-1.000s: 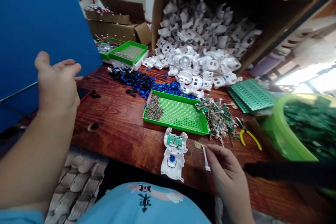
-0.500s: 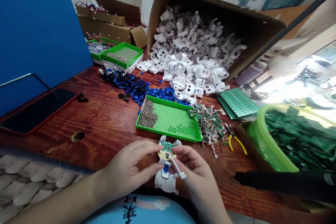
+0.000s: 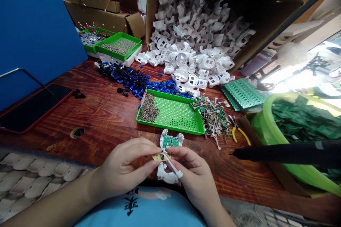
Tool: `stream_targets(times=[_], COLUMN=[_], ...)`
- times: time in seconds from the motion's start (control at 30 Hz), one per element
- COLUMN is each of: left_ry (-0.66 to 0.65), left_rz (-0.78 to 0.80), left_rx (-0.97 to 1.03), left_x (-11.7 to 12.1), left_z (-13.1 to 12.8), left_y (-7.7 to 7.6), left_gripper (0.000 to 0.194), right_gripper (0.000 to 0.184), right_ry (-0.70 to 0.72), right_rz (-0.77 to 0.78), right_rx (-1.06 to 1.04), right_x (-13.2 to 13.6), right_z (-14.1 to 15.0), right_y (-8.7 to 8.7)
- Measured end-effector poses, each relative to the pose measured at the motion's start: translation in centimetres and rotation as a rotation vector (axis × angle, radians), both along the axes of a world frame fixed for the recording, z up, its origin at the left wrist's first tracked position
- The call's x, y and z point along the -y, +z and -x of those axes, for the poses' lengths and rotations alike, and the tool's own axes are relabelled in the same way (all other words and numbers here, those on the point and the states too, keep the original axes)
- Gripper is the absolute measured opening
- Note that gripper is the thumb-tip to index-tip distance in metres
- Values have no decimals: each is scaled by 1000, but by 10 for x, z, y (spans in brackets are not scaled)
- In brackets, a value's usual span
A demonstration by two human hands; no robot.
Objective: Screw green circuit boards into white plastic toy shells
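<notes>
From here I see left hand [image 3: 130,166] and right hand [image 3: 192,170] pinching the tan circuit board [image 3: 158,157], long axis crosswise, cable [image 3: 172,165] pointing lower right

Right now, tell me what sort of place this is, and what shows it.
Probably an electronics assembly workshop: white shells spill from a carton, green boards lie heaped in a tub, and pliers rest on the bench.
</notes>
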State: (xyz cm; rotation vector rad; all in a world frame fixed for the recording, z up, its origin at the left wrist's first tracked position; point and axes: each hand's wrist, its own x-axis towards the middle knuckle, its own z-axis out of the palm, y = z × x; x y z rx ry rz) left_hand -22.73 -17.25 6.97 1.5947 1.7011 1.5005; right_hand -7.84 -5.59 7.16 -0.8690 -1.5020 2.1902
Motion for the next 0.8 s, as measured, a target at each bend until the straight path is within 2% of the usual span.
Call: stream_targets(times=[0.2,0.3,0.4,0.5,0.6,0.7,0.8], left_ry=[-10,27,45,65,36,-107,-190], left_rz=[41,56,78,144,246,333,366], left_rx=[-38,-26,70,275,667,1049,1123], left_x=[-1,-2,-4,-5,-6,-9,-15], left_z=[-1,-1,-1,1,1,-4,-11], left_y=[2,2,1,0,-2,-6,-8], left_gripper=[24,24,27,23,15,14,20], right_gripper=[9,10,14,31,44,37,29], right_ry=[1,-3,26,49,66,57,9], right_rz=[-226,-387,-568,-585,-592,-720,-793], right_rx=[7,4,8,-41,-112,-154,-188], right_x=[0,-1,0,1,0,-1,-1], right_z=[-3,-6,-11,-14,-14,-11,-6], right_y=[2,0,-4,-5,-5,-5,-6])
